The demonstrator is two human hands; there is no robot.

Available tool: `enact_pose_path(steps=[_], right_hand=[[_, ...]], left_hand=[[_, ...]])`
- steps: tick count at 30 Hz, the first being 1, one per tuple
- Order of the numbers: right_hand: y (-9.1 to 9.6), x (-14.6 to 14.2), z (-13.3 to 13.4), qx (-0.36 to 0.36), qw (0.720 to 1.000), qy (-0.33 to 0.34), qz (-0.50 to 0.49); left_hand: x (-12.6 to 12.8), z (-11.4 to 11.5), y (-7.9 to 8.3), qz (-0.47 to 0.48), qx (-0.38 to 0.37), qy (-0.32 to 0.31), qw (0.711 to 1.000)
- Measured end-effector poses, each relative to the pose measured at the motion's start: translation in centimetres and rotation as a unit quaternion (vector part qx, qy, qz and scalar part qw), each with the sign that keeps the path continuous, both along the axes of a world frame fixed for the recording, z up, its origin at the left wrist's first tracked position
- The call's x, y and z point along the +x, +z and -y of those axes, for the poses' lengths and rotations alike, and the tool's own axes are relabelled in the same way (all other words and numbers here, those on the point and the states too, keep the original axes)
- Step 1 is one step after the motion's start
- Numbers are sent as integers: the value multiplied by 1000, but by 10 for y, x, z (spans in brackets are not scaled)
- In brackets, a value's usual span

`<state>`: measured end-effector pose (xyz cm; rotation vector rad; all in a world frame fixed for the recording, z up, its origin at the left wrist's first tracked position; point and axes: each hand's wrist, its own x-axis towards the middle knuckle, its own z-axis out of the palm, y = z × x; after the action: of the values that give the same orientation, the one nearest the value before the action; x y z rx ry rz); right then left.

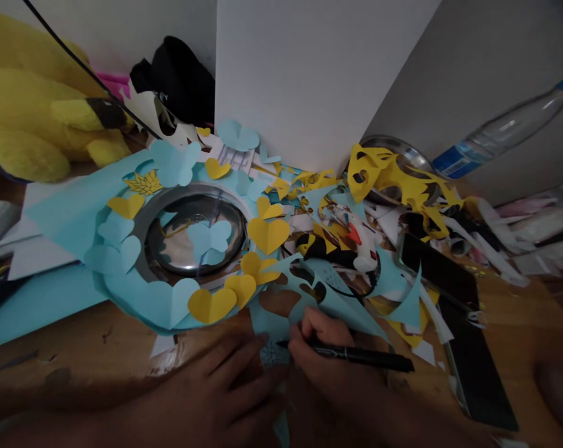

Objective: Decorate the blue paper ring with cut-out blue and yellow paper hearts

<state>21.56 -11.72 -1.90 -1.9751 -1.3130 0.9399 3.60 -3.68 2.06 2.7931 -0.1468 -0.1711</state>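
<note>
In my right hand is a black pen, its tip on a blue paper sheet near a small dark flower drawing. Cut-out holes run through the upper part of that sheet. My left hand lies with fingers stretched out and apart, pressing on the sheet's left side. Just beyond the hands sits a ring of blue paper, decorated with yellow and blue folded hearts and butterflies. A yellow heart is on its near edge, and a blue butterfly shows inside the ring over a round shiny dish.
Yellow paper scraps and blue offcuts pile up right of the ring. Two dark phones lie at the right. A plastic bottle stands at far right, a yellow plush toy at far left. A white panel rises behind.
</note>
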Motion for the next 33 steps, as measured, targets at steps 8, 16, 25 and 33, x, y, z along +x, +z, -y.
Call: enact_pose_path(steps=[8,16,25,33], right_hand=[[1,-1,2,-28,999,-30,-24],[4,0,-2,17,1000,1,-17],[10,-1,-6,32,999,21,-19],[12,1,-5,0,999,46,4]], left_hand=[[1,-1,1,-8,20,-10,1000],[-1,0,3,-7,36,-17,999],[-2,1,-2,28,19,9,999],[-3,1,-1,1,-16,9,1000]])
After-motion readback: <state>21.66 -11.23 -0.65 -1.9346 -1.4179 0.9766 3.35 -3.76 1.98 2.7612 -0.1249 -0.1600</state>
